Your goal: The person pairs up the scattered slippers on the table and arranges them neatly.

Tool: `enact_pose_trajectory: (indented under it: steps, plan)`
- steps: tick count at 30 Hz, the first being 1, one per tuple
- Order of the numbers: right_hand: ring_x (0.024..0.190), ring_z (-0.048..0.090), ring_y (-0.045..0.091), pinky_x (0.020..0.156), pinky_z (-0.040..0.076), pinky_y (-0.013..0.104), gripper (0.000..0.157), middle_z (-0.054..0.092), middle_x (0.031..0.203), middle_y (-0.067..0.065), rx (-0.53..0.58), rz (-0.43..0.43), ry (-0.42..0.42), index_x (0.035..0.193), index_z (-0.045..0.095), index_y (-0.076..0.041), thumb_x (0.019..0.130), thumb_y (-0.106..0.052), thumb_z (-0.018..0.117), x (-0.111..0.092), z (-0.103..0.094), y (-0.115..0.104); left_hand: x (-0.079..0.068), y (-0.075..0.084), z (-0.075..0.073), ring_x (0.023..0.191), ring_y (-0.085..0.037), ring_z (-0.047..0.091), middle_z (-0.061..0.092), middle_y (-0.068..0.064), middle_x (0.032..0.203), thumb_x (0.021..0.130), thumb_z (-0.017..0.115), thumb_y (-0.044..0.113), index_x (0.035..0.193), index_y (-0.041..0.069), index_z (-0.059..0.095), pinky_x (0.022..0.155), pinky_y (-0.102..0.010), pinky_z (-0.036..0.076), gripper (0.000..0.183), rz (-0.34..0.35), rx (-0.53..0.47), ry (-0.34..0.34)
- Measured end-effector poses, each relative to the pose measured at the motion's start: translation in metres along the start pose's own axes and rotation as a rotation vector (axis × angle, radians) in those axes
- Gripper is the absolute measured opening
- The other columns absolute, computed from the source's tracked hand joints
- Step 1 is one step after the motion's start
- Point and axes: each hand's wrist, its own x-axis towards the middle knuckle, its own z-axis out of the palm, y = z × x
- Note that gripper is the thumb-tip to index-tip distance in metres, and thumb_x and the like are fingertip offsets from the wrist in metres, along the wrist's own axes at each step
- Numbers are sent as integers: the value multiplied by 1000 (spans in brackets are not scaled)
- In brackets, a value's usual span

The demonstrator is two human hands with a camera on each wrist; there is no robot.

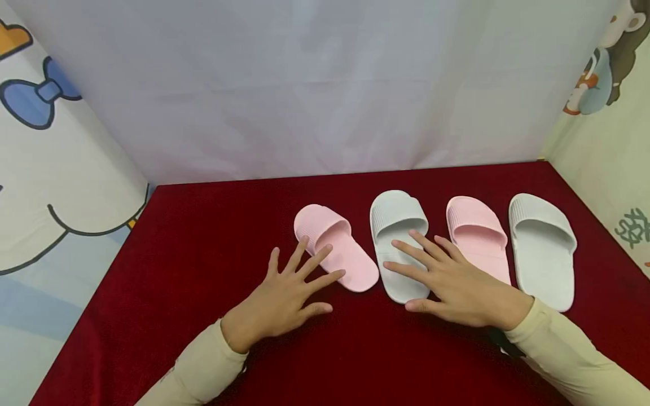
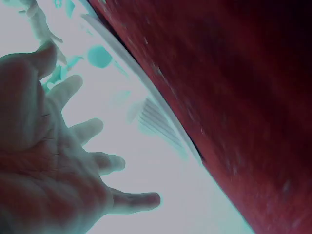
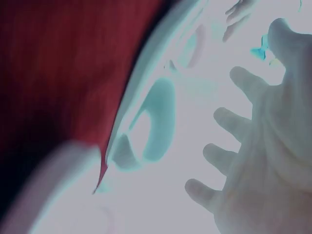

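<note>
Four slippers would be too exact a tally, so each is told by place: a pink slipper [image 1: 355, 262] lies tilted at the left of the row, its toe pointing up and left. Beside it is a white slipper [image 1: 398, 214], then a second pink slipper [image 1: 474, 217] and, at the far right, another white slipper [image 1: 545, 265]. My left hand [image 1: 284, 299] is spread with straight fingers, its fingertips overlapping the left pink slipper in the head view. My right hand [image 1: 457, 282], also spread, hovers over the nearer white slipper and partly hides the second pink one. Both palms hold nothing.
A dark red cloth [image 1: 203, 254] covers the table. A pale curtain [image 1: 325, 90] hangs behind it. Printed panels stand at both sides, the left one with a blue bow [image 1: 48, 90]. The wrist views are washed out by glare.
</note>
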Motion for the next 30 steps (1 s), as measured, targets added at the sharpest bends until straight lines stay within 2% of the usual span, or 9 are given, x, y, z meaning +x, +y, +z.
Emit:
enact_pose_trajectory:
  steps: [5, 8, 13, 17, 21, 26, 30]
  plan:
    - [154, 14, 37, 114, 21, 62, 66, 24, 165, 5, 18, 76, 45, 155, 33, -32, 97, -49, 58, -4, -17, 23, 10, -13, -14, 154, -43, 10, 11, -1, 169, 97, 52, 57, 154, 43, 31, 102, -79, 31, 63, -81, 24, 103]
    - [153, 14, 38, 112, 21, 63, 70, 24, 164, 8, 23, 144, 66, 156, 31, -29, 96, -47, 60, -9, -26, 45, 22, -22, -24, 152, -44, 17, 17, -5, 167, 96, 55, 55, 155, 38, 33, 100, -74, 38, 65, -144, -7, 137]
    - [151, 15, 44, 105, 23, 71, 77, 21, 164, 15, 60, 286, 68, 157, 25, -23, 94, -43, 64, -21, -31, 85, 48, -27, -27, 145, -39, 37, 34, -12, 160, 98, 54, 53, 156, 26, 34, 90, -64, 50, 67, -186, -74, 103]
    - [149, 15, 48, 104, 21, 72, 79, 19, 163, 20, 107, 383, 23, 158, 23, -16, 95, -41, 64, -28, -29, 106, 68, -27, -26, 127, -37, 56, 47, -14, 150, 99, 54, 51, 153, 18, 38, 83, -59, 55, 66, -218, -71, 77]
    - [148, 16, 50, 104, 20, 71, 76, 19, 162, 25, 139, 405, -26, 157, 23, -12, 97, -42, 59, -29, -25, 116, 77, -28, -24, 115, -41, 63, 49, -19, 146, 99, 57, 43, 148, 13, 46, 81, -56, 57, 58, -246, -61, 83]
    - [147, 17, 52, 105, 18, 71, 65, 19, 161, 29, 155, 413, -50, 155, 29, -12, 101, -41, 52, -31, -24, 120, 80, -28, -21, 118, -42, 62, 49, -25, 145, 100, 59, 30, 147, 13, 48, 87, -56, 56, 51, -254, -98, 101]
    - [146, 20, 53, 105, 20, 70, 59, 23, 159, 31, 166, 404, -79, 153, 32, -13, 103, -39, 49, -31, -23, 120, 78, -31, -18, 122, -43, 59, 50, -25, 145, 99, 60, 25, 147, 14, 49, 93, -56, 53, 51, -232, -127, 115]
